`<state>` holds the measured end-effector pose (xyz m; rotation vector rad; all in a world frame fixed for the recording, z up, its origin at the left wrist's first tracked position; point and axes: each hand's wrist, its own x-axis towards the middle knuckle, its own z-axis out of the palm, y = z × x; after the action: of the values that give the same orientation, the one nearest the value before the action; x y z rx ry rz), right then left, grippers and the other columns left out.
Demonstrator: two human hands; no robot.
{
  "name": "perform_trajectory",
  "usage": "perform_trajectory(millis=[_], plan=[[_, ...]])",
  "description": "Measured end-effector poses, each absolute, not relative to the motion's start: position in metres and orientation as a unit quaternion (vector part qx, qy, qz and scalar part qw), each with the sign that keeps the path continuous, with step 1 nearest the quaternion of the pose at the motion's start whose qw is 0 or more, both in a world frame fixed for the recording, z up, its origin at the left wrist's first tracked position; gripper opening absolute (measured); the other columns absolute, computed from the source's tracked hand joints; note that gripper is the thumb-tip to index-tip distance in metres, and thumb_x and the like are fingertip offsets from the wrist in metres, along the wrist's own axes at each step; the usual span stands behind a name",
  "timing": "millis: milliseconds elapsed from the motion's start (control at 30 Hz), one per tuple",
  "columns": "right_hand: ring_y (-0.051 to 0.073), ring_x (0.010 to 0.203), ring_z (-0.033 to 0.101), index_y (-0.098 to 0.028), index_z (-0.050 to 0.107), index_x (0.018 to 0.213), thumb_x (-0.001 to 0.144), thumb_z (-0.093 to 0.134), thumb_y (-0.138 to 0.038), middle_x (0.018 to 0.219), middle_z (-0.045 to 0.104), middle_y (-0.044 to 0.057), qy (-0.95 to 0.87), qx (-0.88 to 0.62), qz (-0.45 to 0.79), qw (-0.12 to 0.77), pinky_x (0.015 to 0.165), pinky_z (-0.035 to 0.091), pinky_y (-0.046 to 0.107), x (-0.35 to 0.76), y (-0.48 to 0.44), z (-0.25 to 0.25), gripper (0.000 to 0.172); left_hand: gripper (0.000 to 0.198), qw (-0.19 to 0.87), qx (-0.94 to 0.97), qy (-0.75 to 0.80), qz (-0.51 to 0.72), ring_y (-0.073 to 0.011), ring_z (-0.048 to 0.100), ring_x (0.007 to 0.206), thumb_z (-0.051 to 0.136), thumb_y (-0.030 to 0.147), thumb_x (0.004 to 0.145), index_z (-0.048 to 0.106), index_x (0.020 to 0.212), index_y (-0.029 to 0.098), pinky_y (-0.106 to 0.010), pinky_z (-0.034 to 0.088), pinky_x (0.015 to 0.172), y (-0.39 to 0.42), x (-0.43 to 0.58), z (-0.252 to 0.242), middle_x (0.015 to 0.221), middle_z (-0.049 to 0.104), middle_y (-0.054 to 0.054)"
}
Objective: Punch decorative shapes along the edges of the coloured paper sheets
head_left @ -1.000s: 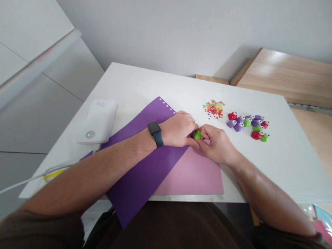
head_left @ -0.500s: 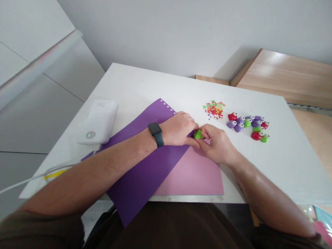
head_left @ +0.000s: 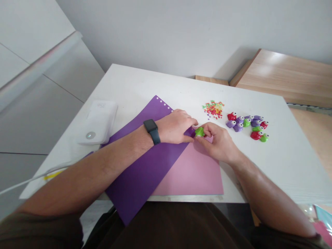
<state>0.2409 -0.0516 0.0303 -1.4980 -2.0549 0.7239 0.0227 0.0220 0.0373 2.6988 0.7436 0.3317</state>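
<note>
A purple sheet of paper [head_left: 153,166] lies slanted across the table, with a row of small star-shaped holes along its upper right edge. My left hand [head_left: 176,126], wearing a watch on the wrist, holds this sheet near its right corner, thumb and forefinger apart on either side of the corner. Just right of that corner, my right hand [head_left: 219,141] grips a green craft punch [head_left: 199,132] between thumb and curled fingers. Whether the paper's edge sits inside the punch I cannot tell. Under both lies a pink sheet [head_left: 192,173].
Small coloured paper cutouts [head_left: 214,109] are heaped beyond my right hand. Several red, purple and green craft punches [head_left: 238,127] cluster to the right. A white box-shaped device [head_left: 100,121] with a cable stands at left. A wooden surface [head_left: 285,76] adjoins the table's far right.
My left thumb and forefinger have moved left, off the green punch, which now shows more fully in my right hand. The purple sheet has shifted slightly to the left.
</note>
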Motion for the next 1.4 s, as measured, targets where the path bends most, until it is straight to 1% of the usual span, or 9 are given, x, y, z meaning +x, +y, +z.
perform_trajectory(millis=[233, 400, 600, 700, 833, 967, 1133, 1267, 1400], plan=[[0.016, 0.069, 0.046, -0.025, 0.036, 0.078, 0.088, 0.071, -0.025, 0.074, 0.053, -0.003, -0.752, -0.544, 0.265, 0.262, 0.066, 0.035, 0.032, 0.244, -0.052, 0.03, 0.037, 0.02, 0.157, 0.942, 0.27, 0.126, -0.0272, 0.075, 0.104, 0.069, 0.024, 0.095, 0.078, 0.111, 0.017, -0.04, 0.052, 0.1, 0.025, 0.021, 0.035, 0.105, 0.081, -0.01], [0.017, 0.072, 0.05, -0.025, 0.035, 0.078, 0.088, 0.071, -0.024, 0.078, 0.058, -0.002, -0.751, -0.542, 0.268, 0.266, 0.068, 0.036, 0.033, 0.244, -0.052, 0.029, 0.038, 0.018, 0.155, 0.938, 0.277, 0.138, -0.0261, 0.075, 0.103, 0.065, 0.018, 0.095, 0.078, 0.108, 0.017, -0.039, 0.052, 0.098, 0.027, 0.02, 0.033, 0.106, 0.082, -0.009], [0.017, 0.07, 0.048, -0.026, 0.034, 0.077, 0.089, 0.072, -0.026, 0.078, 0.059, -0.001, -0.746, -0.551, 0.258, 0.272, 0.067, 0.035, 0.033, 0.245, -0.051, 0.028, 0.04, 0.018, 0.164, 0.934, 0.283, 0.142, -0.0254, 0.075, 0.102, 0.062, 0.02, 0.098, 0.078, 0.106, 0.017, -0.039, 0.053, 0.098, 0.028, 0.02, 0.033, 0.104, 0.081, -0.009], [0.017, 0.073, 0.05, -0.026, 0.035, 0.077, 0.09, 0.073, -0.028, 0.083, 0.063, 0.0, -0.733, -0.556, 0.265, 0.288, 0.069, 0.038, 0.034, 0.246, -0.05, 0.028, 0.04, 0.021, 0.164, 0.933, 0.285, 0.144, -0.0246, 0.076, 0.102, 0.059, 0.019, 0.099, 0.078, 0.107, 0.018, -0.038, 0.053, 0.097, 0.029, 0.019, 0.033, 0.104, 0.082, -0.008], [0.018, 0.077, 0.054, -0.026, 0.033, 0.078, 0.091, 0.075, -0.034, 0.085, 0.064, 0.0, -0.687, -0.558, 0.321, 0.336, 0.071, 0.043, 0.035, 0.25, -0.047, 0.026, 0.044, 0.021, 0.165, 0.932, 0.294, 0.136, -0.0248, 0.076, 0.102, 0.06, 0.02, 0.099, 0.078, 0.109, 0.018, -0.038, 0.053, 0.097, 0.029, 0.019, 0.033, 0.105, 0.082, -0.008], [0.02, 0.079, 0.06, -0.027, 0.035, 0.08, 0.087, 0.081, -0.038, 0.08, 0.06, -0.002, -0.586, -0.52, 0.45, 0.428, 0.071, 0.048, 0.035, 0.254, -0.039, 0.026, 0.048, 0.021, 0.166, 0.933, 0.291, 0.132, -0.0253, 0.076, 0.099, 0.06, 0.021, 0.099, 0.079, 0.108, 0.018, -0.039, 0.053, 0.095, 0.028, 0.02, 0.033, 0.103, 0.082, -0.009], [0.021, 0.084, 0.069, -0.026, 0.037, 0.08, 0.08, 0.085, -0.034, 0.091, 0.07, 0.001, -0.473, -0.488, 0.542, 0.494, 0.073, 0.053, 0.036, 0.257, -0.031, 0.032, 0.049, 0.02, 0.16, 0.935, 0.287, 0.136, -0.0244, 0.076, 0.097, 0.061, 0.02, 0.098, 0.079, 0.106, 0.019, -0.037, 0.054, 0.093, 0.027, 0.02, 0.033, 0.102, 0.082, -0.008], [0.019, 0.082, 0.07, -0.025, 0.038, 0.078, 0.079, 0.078, -0.025, 0.106, 0.077, 0.005, -0.428, -0.465, 0.591, 0.501, 0.072, 0.053, 0.035, 0.261, -0.027, 0.037, 0.04, 0.021, 0.163, 0.935, 0.287, 0.132, -0.0241, 0.076, 0.097, 0.06, 0.021, 0.099, 0.08, 0.106, 0.019, -0.037, 0.054, 0.094, 0.026, 0.02, 0.033, 0.101, 0.082, -0.008], [0.019, 0.081, 0.068, -0.024, 0.04, 0.077, 0.078, 0.071, -0.017, 0.109, 0.077, 0.006, -0.413, -0.452, 0.605, 0.509, 0.071, 0.051, 0.035, 0.265, -0.025, 0.039, 0.031, 0.021, 0.163, 0.935, 0.288, 0.13, -0.0238, 0.076, 0.096, 0.06, 0.022, 0.099, 0.08, 0.105, 0.019, -0.037, 0.055, 0.094, 0.026, 0.02, 0.033, 0.101, 0.082, -0.009]])
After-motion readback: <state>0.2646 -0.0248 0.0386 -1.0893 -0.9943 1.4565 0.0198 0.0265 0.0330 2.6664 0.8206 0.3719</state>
